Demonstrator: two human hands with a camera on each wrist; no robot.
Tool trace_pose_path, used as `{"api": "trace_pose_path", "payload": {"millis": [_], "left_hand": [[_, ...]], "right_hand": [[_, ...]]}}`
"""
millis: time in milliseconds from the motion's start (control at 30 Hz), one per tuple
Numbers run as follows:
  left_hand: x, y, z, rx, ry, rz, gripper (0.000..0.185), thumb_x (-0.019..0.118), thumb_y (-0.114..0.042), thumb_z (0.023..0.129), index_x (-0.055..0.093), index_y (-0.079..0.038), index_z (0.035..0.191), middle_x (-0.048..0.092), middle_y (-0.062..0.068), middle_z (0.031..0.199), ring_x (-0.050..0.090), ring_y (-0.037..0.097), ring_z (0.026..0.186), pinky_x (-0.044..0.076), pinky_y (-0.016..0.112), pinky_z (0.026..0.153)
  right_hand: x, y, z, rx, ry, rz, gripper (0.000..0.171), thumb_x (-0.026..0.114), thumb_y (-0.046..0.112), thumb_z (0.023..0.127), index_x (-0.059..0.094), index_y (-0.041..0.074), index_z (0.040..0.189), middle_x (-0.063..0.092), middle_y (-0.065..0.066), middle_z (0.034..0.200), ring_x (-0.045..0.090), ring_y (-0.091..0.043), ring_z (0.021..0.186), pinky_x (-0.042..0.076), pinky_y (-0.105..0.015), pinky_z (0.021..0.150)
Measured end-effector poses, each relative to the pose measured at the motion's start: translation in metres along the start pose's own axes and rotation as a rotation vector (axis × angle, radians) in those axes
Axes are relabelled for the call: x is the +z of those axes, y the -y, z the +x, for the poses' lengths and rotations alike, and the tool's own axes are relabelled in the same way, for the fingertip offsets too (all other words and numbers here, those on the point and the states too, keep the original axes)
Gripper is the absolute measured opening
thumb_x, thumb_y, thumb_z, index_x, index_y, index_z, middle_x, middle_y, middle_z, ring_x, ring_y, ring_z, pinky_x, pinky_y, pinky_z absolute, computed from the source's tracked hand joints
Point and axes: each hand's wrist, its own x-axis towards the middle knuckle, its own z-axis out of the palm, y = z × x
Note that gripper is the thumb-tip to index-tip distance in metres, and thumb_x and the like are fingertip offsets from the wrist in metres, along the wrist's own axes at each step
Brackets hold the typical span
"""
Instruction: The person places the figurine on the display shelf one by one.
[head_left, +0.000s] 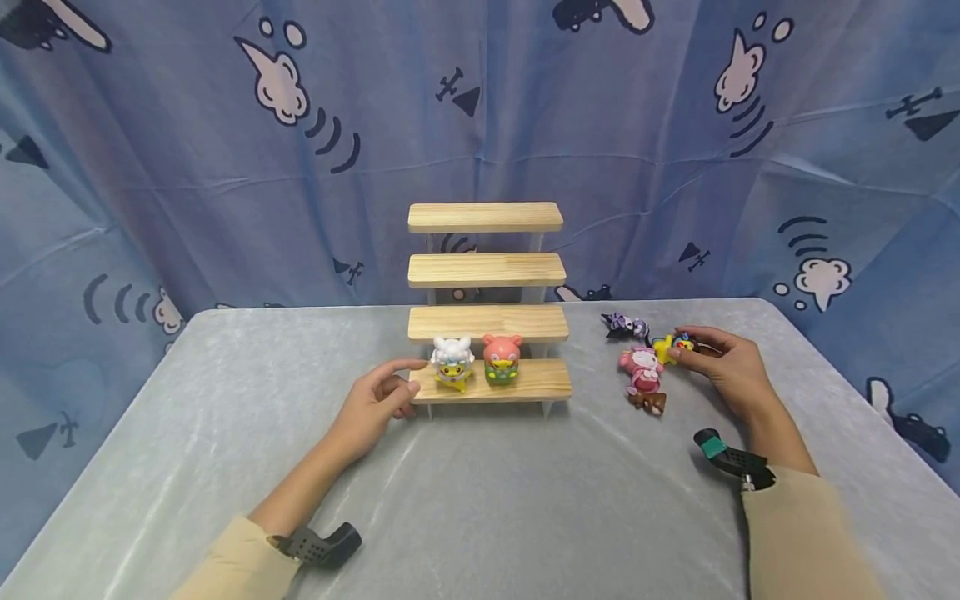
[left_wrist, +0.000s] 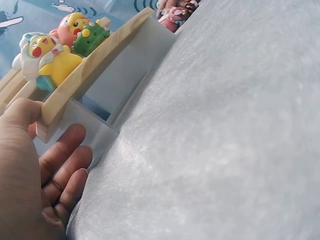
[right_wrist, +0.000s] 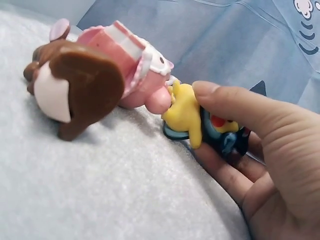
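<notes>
Head view shows us a grey surface (head_left: 487,500) with a wooden step shelf (head_left: 487,321) standing at its far middle, four steps rising toward the blue curtain (head_left: 187,167). On the lowest step, toward its left end, we see a white-hooded yellow toy (head_left: 452,363) and just beside it a pink-hooded toy (head_left: 502,359), both upright; the right half of that step is bare wood.

Our left hand (head_left: 375,408) rests at the left end of the lowest step, thumb on top of the board's edge and fingers loosely spread beside the white side panel below; it grips nothing, and in the left wrist view the thumb (left_wrist: 22,112) sits right at the board's corner, close to the white-hooded toy.

Our right hand (head_left: 723,362) lies well to the right of the shelf, thumb and fingers pinching a small yellow and blue toy (head_left: 672,344) that lies on the surface. The right wrist view shows this toy touching a pink toy (right_wrist: 132,65) lying on its side, with a brown toy (right_wrist: 75,85) against it. A dark purple toy (head_left: 625,325) lies just behind them, near the surface's far edge.

Between shelf and toy cluster runs an open strip of surface, and the whole near half lies open.
</notes>
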Motion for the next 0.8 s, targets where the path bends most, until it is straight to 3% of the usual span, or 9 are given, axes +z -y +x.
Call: {"api": "trace_pose_path", "payload": {"millis": [100, 267, 433, 600, 667, 800], "left_hand": [[0.0, -0.001, 0.0, -0.006, -0.001, 0.011, 0.031, 0.058, -0.02, 0.096, 0.058, -0.015, 0.127, 0.068, 0.021, 0.085, 0.064, 0.021, 0.069, 0.053, 0.03, 0.065], [0.0, 0.001, 0.002, -0.002, 0.004, -0.002, 0.032, 0.057, -0.016, 0.096, 0.058, -0.009, 0.127, 0.066, 0.026, 0.086, 0.063, 0.025, 0.069, 0.053, 0.031, 0.065], [0.0, 0.0, 0.0, -0.007, -0.001, 0.006, 0.031, 0.058, -0.02, 0.096, 0.059, -0.014, 0.127, 0.067, 0.023, 0.086, 0.063, 0.022, 0.069, 0.053, 0.03, 0.065], [-0.001, -0.001, -0.002, -0.001, -0.007, 0.016, 0.03, 0.059, -0.024, 0.096, 0.06, -0.016, 0.125, 0.068, 0.02, 0.085, 0.064, 0.021, 0.069, 0.053, 0.03, 0.065], [-0.001, -0.001, -0.002, 0.001, -0.006, 0.012, 0.031, 0.059, -0.024, 0.096, 0.06, -0.016, 0.125, 0.068, 0.02, 0.085, 0.064, 0.022, 0.069, 0.053, 0.03, 0.065], [0.0, -0.001, -0.001, 0.004, -0.004, 0.003, 0.031, 0.059, -0.024, 0.095, 0.06, -0.016, 0.125, 0.068, 0.02, 0.086, 0.064, 0.022, 0.07, 0.053, 0.031, 0.066]], "right_hand": [[0.001, 0.0, 0.0, -0.037, -0.021, 0.026, 0.063, 0.072, 0.047, 0.081, 0.057, 0.013, 0.133, 0.054, 0.018, 0.105, 0.048, -0.003, 0.094, 0.042, -0.012, 0.075], [0.003, 0.003, 0.0, -0.083, -0.06, 0.034, 0.06, 0.072, 0.043, 0.083, 0.058, 0.011, 0.131, 0.053, 0.017, 0.1, 0.045, -0.006, 0.089, 0.041, -0.011, 0.067], [0.003, 0.009, 0.001, -0.113, -0.084, 0.023, 0.062, 0.075, 0.04, 0.081, 0.054, 0.016, 0.135, 0.055, 0.025, 0.095, 0.05, 0.004, 0.089, 0.039, -0.009, 0.071], [0.005, 0.011, 0.001, -0.131, -0.072, 0.032, 0.059, 0.078, 0.034, 0.08, 0.055, 0.007, 0.128, 0.058, 0.029, 0.091, 0.052, 0.006, 0.09, 0.038, -0.007, 0.075], [0.007, 0.012, 0.002, -0.12, -0.081, -0.012, 0.06, 0.076, 0.038, 0.08, 0.058, 0.009, 0.128, 0.06, 0.024, 0.099, 0.052, 0.002, 0.096, 0.039, -0.011, 0.081], [0.008, 0.015, 0.002, -0.1, -0.072, -0.074, 0.067, 0.072, 0.047, 0.081, 0.051, 0.019, 0.139, 0.062, 0.002, 0.125, 0.052, -0.014, 0.117, 0.043, -0.03, 0.097]]}}
